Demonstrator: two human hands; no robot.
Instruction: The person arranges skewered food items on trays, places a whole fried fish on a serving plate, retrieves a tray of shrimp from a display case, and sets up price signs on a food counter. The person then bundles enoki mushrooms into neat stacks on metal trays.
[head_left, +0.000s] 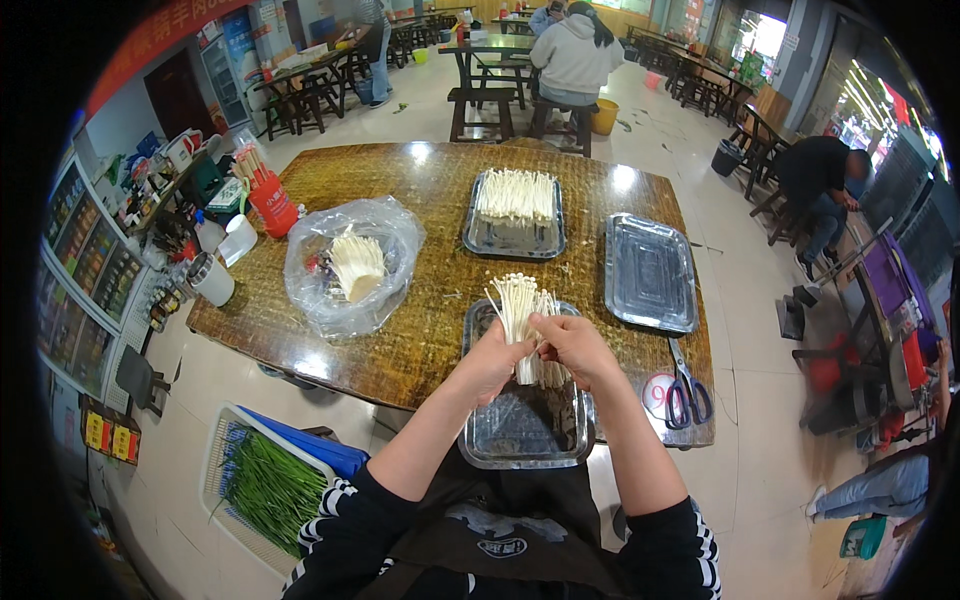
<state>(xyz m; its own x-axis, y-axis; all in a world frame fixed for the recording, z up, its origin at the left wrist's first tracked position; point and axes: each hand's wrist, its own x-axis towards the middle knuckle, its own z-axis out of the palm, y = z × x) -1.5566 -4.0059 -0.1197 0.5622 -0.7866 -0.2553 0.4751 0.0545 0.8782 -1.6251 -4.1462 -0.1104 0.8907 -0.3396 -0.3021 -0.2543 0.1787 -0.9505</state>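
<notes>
Above a metal tray (525, 435) at the near table edge, my left hand (491, 364) grips a bundle of enoki mushrooms (517, 304), caps pointing away from me. My right hand (574, 345) pinches enoki stems at the right side of the same bundle. Further back, a second metal tray (514, 244) holds a row of enoki along its far part. An empty metal tray (651, 274) lies to the right. On the left, an open clear plastic bag (401, 259) holds a thick clump of enoki (358, 266). Scissors (684, 390) with dark handles lie at the right near corner.
A red container of chopsticks (271, 202), a white canister (210, 279) and a paper roll (238, 238) stand at the table's left. Below left, a white basket (217, 442) holds long green vegetables. Other people sit or stand well beyond the table.
</notes>
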